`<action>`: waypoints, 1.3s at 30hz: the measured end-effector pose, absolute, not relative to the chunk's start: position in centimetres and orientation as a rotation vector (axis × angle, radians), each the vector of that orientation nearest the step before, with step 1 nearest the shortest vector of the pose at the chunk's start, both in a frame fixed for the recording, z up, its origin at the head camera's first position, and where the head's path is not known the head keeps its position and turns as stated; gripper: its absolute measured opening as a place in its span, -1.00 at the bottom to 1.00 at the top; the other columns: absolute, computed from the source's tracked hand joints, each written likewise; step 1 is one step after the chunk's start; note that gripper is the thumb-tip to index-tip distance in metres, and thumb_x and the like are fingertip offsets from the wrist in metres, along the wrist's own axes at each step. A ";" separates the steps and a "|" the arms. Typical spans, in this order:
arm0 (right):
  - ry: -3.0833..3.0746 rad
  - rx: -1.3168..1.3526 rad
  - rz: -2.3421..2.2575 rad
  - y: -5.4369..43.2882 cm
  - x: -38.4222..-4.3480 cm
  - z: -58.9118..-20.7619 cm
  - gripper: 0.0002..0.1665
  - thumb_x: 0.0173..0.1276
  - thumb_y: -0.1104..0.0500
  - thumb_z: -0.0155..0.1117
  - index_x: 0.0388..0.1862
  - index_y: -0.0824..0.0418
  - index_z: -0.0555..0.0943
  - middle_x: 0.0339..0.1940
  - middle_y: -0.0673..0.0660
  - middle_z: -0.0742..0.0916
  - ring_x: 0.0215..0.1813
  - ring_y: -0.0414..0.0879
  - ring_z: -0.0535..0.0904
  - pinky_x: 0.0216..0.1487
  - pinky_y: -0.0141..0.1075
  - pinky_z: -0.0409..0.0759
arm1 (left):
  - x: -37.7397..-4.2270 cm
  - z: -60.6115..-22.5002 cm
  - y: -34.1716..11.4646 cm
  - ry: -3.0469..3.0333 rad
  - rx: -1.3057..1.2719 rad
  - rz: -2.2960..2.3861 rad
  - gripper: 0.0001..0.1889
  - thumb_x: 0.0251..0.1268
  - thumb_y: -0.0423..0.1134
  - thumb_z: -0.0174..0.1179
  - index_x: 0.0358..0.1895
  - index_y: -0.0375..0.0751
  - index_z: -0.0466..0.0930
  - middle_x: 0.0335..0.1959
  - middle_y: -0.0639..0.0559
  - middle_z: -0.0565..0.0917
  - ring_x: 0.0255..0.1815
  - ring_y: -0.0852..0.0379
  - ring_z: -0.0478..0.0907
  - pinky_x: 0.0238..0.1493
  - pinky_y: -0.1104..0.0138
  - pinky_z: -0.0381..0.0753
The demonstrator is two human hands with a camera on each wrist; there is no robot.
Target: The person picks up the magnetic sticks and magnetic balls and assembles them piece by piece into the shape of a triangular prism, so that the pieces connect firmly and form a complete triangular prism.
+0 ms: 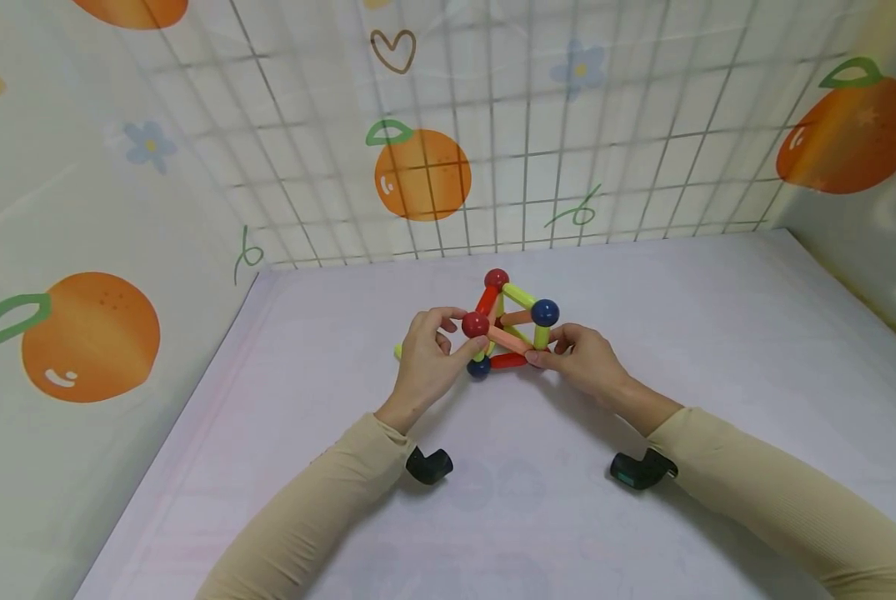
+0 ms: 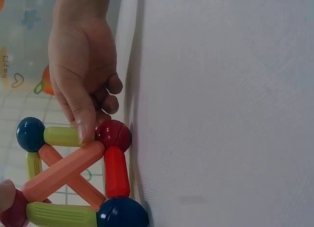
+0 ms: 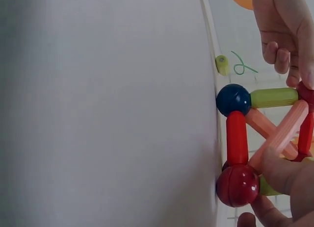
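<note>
A boxy frame of magnetic building sticks and balls stands on the table between both hands. The left hand (image 1: 430,367) pinches its upper front red ball (image 1: 475,325) between thumb and fingers. From that ball a salmon stick (image 1: 509,339) slants down to a lower red ball (image 3: 238,185). The right hand (image 1: 586,362) pinches the stick's lower end, thumb in front and fingers behind. A red stick (image 3: 237,138) joins this lower ball to a blue ball (image 3: 233,99). Another blue ball (image 1: 545,313) tops the right side, and a further red ball (image 1: 497,280) the back.
A loose yellow-green stick (image 1: 398,352) lies left of the frame, partly hidden by the left hand. Behind the pale table (image 1: 342,500) hangs a sheet with orange prints (image 1: 422,175) before a wire grid. Black devices (image 1: 428,467) sit at both wrists.
</note>
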State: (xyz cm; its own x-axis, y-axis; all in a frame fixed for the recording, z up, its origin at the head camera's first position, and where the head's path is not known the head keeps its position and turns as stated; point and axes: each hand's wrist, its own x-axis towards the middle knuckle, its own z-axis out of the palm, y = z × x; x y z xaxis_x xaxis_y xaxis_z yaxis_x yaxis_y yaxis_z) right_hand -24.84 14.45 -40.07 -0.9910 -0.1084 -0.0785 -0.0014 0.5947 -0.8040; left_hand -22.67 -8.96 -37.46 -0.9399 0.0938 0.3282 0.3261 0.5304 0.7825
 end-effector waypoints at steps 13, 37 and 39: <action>2.787 -0.241 -1.480 15.1 -23.8 -36.0 -0.25 0.26 -0.06 0.42 0.37 0.14 0.40 -0.07 0.25 0.50 -0.16 0.00 0.30 -0.37 -0.31 0.34 | -22.7 -37.4 -9.1 -2.522 -0.346 -1.364 -0.53 0.16 -0.08 0.42 0.11 -0.15 0.54 -0.06 -0.26 0.53 -0.41 0.11 0.34 -0.35 0.39 0.30; 2.764 -0.240 -1.582 14.6 -23.9 -36.6 -0.42 0.28 0.06 0.41 0.24 0.10 0.47 -0.17 0.18 0.49 -0.17 -0.01 0.31 -0.39 -0.33 0.32 | -22.7 -37.5 -9.7 -2.572 -0.323 -1.343 -0.46 0.14 -0.05 0.41 0.17 -0.15 0.50 -0.05 -0.23 0.51 -0.36 0.04 0.37 -0.32 0.36 0.33; 2.767 -0.236 -1.576 14.6 -23.9 -36.5 -0.42 0.28 0.06 0.41 0.24 0.10 0.47 -0.17 0.19 0.49 -0.17 0.00 0.31 -0.39 -0.33 0.32 | -22.9 -37.7 -10.4 -2.629 -0.266 -1.311 -0.42 0.14 -0.04 0.41 0.21 -0.16 0.47 -0.02 -0.24 0.50 -0.30 0.01 0.38 -0.28 0.33 0.34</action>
State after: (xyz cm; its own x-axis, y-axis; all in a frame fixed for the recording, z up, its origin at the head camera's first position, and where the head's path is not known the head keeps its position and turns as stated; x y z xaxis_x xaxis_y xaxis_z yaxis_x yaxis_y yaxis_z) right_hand -23.91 14.64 -36.55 -0.9877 -0.1028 0.1177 -0.1536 0.5019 -0.8512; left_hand -22.85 -10.42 -37.72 -0.9656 0.0746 0.2493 0.2440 0.5926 0.7677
